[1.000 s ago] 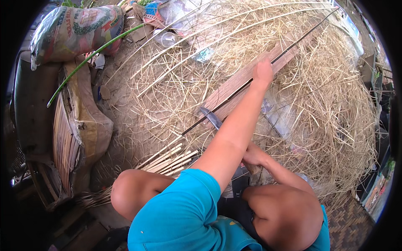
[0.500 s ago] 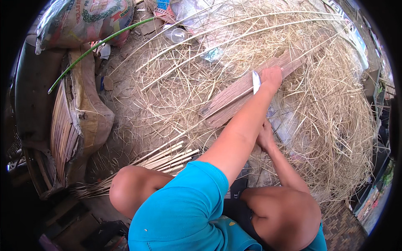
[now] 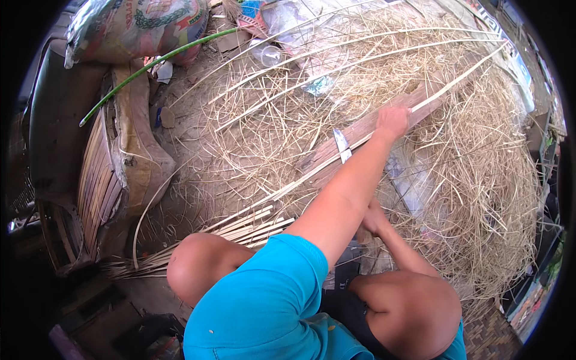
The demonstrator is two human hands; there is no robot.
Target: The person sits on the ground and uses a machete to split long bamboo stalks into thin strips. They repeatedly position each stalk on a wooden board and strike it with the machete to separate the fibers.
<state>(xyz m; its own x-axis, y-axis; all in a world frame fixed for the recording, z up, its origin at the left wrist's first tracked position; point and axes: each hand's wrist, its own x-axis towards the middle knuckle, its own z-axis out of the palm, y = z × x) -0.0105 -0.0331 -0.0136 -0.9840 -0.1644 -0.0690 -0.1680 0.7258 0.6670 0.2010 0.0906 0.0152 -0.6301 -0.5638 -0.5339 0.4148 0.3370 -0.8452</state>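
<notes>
My left arm reaches across to a pale bamboo strip [image 3: 444,91] lying along a worn wooden board [image 3: 354,129]. My left hand [image 3: 393,123] is closed over the strip near the middle of the board. A knife's bright blade [image 3: 342,146] lies across the strip, partly behind my left forearm. Lower down, my right hand [image 3: 373,219] is closed in line with the blade and seems to grip the knife; its handle and most of these fingers are hidden by the left forearm.
Fine shavings [image 3: 474,180] heap up at the right. Cut strips [image 3: 252,231] lie beside my left knee. Long strips [image 3: 360,43] arch across the far side. A green stalk [image 3: 162,59] leans near a filled sack [image 3: 141,30] and a battered wooden piece [image 3: 141,138].
The knife blade has moved left and nearer along the board. My right hand has drawn slightly toward me. The strip shows more plainly along the board, and the whole view has shifted a little.
</notes>
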